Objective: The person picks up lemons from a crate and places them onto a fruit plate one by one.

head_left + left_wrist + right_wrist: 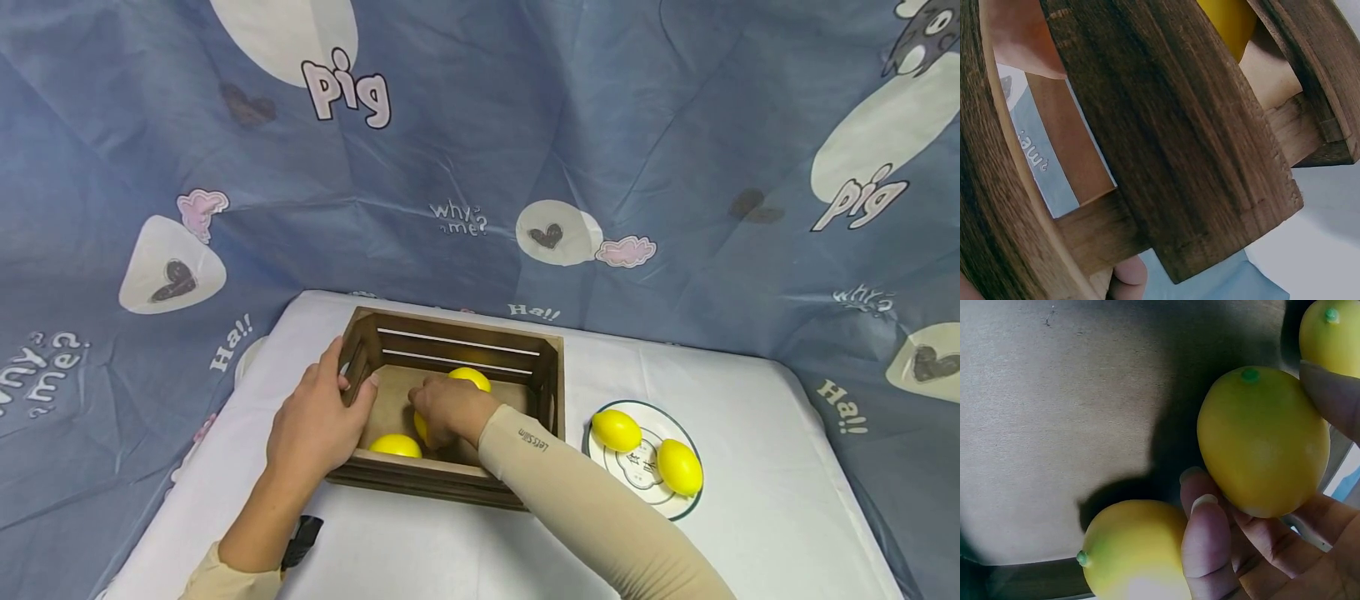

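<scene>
A dark brown slatted wooden crate point(427, 486) stands on the white-covered table. My left hand point(311, 425) grips its left end, the thumb over the rim on the inner side; fingers point(1129, 275) show beside the slats in the left wrist view. Inside the crate, my right hand point(453, 408) holds a yellow lemon point(1263, 444) between thumb and fingers, over the crate floor. One lemon point(395, 446) lies by the front wall, close to the right fingertips. Another lemon point(470, 378) sits behind the right hand, partly covered by it.
Right of the crate is a white plate point(637, 408) with a green rim, bearing two lemons point(617, 430). A blue printed cloth point(450, 150) hangs behind the table. Something black point(302, 540) is at the left wrist.
</scene>
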`<state>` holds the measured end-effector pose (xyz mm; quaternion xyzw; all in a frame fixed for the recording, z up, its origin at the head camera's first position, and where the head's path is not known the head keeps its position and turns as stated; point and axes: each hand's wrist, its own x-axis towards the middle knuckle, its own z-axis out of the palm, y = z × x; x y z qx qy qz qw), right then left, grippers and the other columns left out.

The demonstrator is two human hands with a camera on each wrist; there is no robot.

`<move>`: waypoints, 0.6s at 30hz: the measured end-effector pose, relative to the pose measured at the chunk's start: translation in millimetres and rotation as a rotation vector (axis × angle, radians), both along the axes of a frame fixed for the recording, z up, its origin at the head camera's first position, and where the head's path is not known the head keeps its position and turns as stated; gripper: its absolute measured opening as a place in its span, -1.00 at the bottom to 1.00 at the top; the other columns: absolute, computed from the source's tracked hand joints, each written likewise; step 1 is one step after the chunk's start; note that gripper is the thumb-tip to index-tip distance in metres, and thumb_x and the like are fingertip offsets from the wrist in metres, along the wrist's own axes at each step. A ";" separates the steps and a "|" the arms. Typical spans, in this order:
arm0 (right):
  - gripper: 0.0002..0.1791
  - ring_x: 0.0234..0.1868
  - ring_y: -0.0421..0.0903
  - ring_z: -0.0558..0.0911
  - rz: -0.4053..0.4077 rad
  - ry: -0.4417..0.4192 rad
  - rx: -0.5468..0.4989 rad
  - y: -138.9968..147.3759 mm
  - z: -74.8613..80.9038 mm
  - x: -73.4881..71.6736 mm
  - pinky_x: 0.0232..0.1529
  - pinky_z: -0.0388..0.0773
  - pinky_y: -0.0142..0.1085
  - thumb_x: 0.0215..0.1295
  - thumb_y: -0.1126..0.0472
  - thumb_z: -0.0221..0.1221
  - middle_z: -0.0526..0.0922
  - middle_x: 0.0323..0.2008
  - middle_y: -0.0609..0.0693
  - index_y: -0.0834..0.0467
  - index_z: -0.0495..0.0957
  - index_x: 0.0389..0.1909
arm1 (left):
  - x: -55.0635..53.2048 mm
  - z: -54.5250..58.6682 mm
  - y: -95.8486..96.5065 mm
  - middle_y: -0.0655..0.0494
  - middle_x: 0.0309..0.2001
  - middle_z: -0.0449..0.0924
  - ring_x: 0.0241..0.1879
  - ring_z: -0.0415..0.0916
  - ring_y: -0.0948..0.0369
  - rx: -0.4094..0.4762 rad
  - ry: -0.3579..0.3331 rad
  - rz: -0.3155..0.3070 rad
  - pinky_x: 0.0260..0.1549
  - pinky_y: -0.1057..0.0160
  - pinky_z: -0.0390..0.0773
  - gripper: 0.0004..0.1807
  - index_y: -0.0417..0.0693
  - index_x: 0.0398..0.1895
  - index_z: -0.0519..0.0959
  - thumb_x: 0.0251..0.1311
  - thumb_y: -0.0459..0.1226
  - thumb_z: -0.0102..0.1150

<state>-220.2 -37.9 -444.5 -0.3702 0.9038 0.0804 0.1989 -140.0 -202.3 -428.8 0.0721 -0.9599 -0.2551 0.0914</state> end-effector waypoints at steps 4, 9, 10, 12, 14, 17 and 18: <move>-0.47 -0.24 -0.18 0.46 0.003 -0.001 0.004 1.0 0.6 0.4 -0.32 0.51 -0.25 -0.04 0.05 0.39 0.50 -0.16 -0.07 0.01 0.52 0.02 | -0.4 -0.2 0.4 -0.03 -0.16 0.51 -0.31 0.54 -0.03 0.000 -0.003 0.001 -0.44 -0.06 0.46 -0.15 -0.03 0.53 0.02 0.31 0.23 -0.14; -0.37 -0.20 -0.16 0.44 -0.001 -0.023 0.042 1.5 1.9 1.6 -0.26 0.52 -0.26 -0.13 0.03 0.46 0.45 -0.11 -0.05 0.01 0.51 0.05 | -0.7 0.5 1.1 -0.03 -0.16 0.51 -0.31 0.54 -0.03 0.002 -0.011 0.003 -0.44 -0.05 0.45 -0.15 -0.03 0.53 0.02 0.32 0.22 -0.13; -0.33 -0.20 -0.16 0.44 -0.002 -0.029 0.051 1.4 1.9 1.6 -0.24 0.52 -0.26 -0.15 0.03 0.48 0.44 -0.10 -0.05 0.01 0.51 0.07 | -0.6 0.9 1.3 -0.03 -0.15 0.51 -0.30 0.54 -0.03 0.002 -0.013 0.003 -0.43 -0.05 0.45 -0.15 -0.03 0.53 0.02 0.32 0.21 -0.12; -0.28 -0.20 -0.15 0.45 -0.004 -0.037 0.062 1.1 2.3 1.4 -0.22 0.52 -0.28 -0.19 0.01 0.52 0.42 -0.09 -0.04 0.02 0.50 0.09 | -0.7 1.2 1.3 -0.02 -0.16 0.51 -0.31 0.54 -0.03 0.001 -0.013 0.003 -0.43 -0.04 0.45 -0.15 -0.03 0.53 0.02 0.32 0.21 -0.12; -0.25 -0.22 -0.15 0.45 -0.007 -0.042 0.066 1.0 2.7 1.4 -0.21 0.52 -0.30 -0.22 0.02 0.54 0.40 -0.10 -0.04 0.02 0.50 0.10 | -0.5 1.7 1.3 -0.02 -0.16 0.50 -0.32 0.53 -0.02 -0.001 -0.010 0.004 -0.44 -0.04 0.45 -0.16 -0.04 0.52 0.02 0.32 0.21 -0.12; -0.28 -0.24 -0.16 0.46 0.001 -0.034 0.072 1.0 2.2 1.2 -0.24 0.53 -0.30 -0.19 0.06 0.52 0.40 -0.11 -0.03 0.03 0.50 0.10 | -0.3 2.0 1.1 -0.01 -0.18 0.50 -0.34 0.52 0.00 -0.003 -0.007 0.005 -0.46 -0.03 0.45 -0.16 -0.04 0.52 0.03 0.32 0.22 -0.14; -0.30 -0.25 -0.16 0.46 0.003 -0.030 0.073 1.2 2.2 1.2 -0.25 0.53 -0.30 -0.16 0.08 0.50 0.41 -0.11 -0.03 0.04 0.50 0.10 | -0.2 2.1 1.2 -0.01 -0.18 0.50 -0.35 0.52 0.00 -0.002 -0.008 0.006 -0.46 -0.03 0.45 -0.15 -0.04 0.52 0.03 0.32 0.22 -0.14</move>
